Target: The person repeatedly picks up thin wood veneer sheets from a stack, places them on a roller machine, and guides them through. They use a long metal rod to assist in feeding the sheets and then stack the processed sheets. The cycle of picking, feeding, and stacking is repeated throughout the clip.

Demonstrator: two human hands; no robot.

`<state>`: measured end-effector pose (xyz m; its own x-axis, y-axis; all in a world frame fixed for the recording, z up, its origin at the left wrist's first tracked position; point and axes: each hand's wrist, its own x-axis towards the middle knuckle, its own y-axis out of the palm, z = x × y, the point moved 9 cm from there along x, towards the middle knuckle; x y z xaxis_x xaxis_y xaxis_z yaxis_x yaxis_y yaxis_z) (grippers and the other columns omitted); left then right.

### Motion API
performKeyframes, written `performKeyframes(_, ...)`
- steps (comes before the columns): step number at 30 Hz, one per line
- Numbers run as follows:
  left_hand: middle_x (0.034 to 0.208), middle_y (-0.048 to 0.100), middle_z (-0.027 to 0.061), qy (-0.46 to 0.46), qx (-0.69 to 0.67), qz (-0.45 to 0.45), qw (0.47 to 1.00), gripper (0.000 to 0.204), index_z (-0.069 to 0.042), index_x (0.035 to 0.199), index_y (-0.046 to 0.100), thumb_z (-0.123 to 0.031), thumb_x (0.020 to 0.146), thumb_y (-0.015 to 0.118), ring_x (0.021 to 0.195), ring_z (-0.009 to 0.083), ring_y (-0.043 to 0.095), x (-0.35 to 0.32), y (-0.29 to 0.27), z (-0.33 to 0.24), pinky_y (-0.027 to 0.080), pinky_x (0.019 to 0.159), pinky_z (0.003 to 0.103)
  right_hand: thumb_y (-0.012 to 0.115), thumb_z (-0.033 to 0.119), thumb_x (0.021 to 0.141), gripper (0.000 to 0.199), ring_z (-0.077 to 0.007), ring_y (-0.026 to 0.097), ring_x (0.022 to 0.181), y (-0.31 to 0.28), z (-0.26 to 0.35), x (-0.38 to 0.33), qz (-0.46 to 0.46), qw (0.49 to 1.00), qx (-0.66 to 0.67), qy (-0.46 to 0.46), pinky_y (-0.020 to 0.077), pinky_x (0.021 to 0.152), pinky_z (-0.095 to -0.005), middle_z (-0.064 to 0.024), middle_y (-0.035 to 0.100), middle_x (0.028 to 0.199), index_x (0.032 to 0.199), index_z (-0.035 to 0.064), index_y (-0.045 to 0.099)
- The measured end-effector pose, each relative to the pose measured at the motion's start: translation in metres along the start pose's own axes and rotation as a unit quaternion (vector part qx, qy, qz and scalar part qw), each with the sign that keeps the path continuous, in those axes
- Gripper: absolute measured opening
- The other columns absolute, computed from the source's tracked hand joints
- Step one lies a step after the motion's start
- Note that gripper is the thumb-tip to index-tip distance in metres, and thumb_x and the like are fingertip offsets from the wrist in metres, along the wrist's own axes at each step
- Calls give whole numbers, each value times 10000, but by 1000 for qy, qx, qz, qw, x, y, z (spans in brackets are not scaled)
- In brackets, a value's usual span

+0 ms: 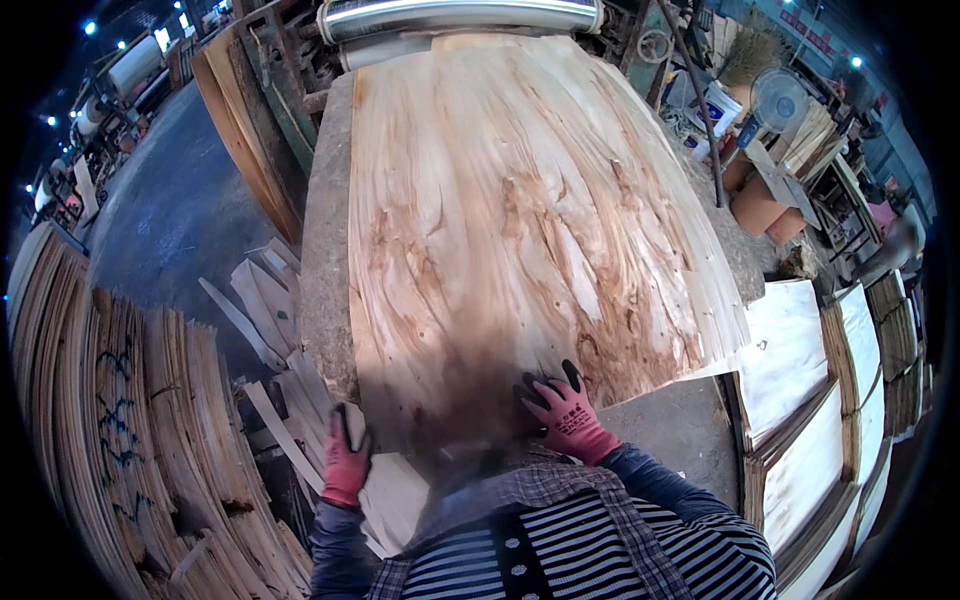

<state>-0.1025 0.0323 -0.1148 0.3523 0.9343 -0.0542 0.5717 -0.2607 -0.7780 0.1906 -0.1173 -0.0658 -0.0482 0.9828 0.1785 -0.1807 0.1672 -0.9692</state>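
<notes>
A large wood veneer sheet (470, 200), pale with brown streaks, lies over the table in front of me. Its far end reaches the metal roller (460, 17). My right hand (565, 415), in a pink glove with dark fingertips, rests on the sheet's near edge with its fingers spread. My left hand (346, 462), gloved the same way, is beside the table's near left corner, close to loose veneer strips. Its thumb and fingers are apart and I see nothing between them. A dark blur hides part of the sheet's near edge between my hands.
Stacked veneer (150, 430) stands at my left, with narrow offcuts (265, 310) beside the table. More veneer piles (800, 420) are at my right. Beyond them are a fan (778, 100), a white bucket (718, 108) and a cardboard box (765, 200). A person (900, 240) is at the far right.
</notes>
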Motion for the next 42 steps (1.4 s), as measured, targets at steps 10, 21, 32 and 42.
performKeyframes(10, 1301, 334, 176, -49, -398, 110, 910, 556, -4, 1294, 281, -156, 819, 525, 1198, 295, 341, -3, 83, -41, 359, 923, 344, 636, 407, 517, 653, -338, 439, 1041, -103, -19, 54, -120, 986, 69, -89, 294, 929, -553, -133, 455, 1139, 1073, 82, 534)
performKeyframes(21, 1305, 259, 277, -55, 50, -37, 997, 743, 11, 1290, 259, -297, 718, 619, 1185, 441, 269, -3, 76, -39, 257, 976, 465, 517, 202, 707, 361, -308, 436, 1085, 11, -18, 132, 13, 979, 21, -201, 334, 950, -432, -110, 484, 1142, 1060, 135, 552)
performKeyframes(32, 1297, 274, 259, -75, 129, -53, 987, 784, 12, 1253, 318, -364, 651, 651, 1174, 440, 280, 0, 76, -53, 266, 955, 502, 510, 122, 730, 466, -274, 373, 1169, 55, -157, 323, -89, 987, -84, -108, 301, 976, -395, -85, 437, 1225, 1192, 156, 459)
performKeyframes(42, 1254, 324, 293, -119, 116, -39, 985, 837, 49, 1260, 290, -321, 620, 684, 1169, 435, 297, -15, 78, -28, 228, 1000, 473, 499, 502, 771, 720, -328, 259, 1237, 7, -101, 204, 66, 996, 9, -65, 137, 1035, -479, -189, 326, 1302, 1304, 65, 290)
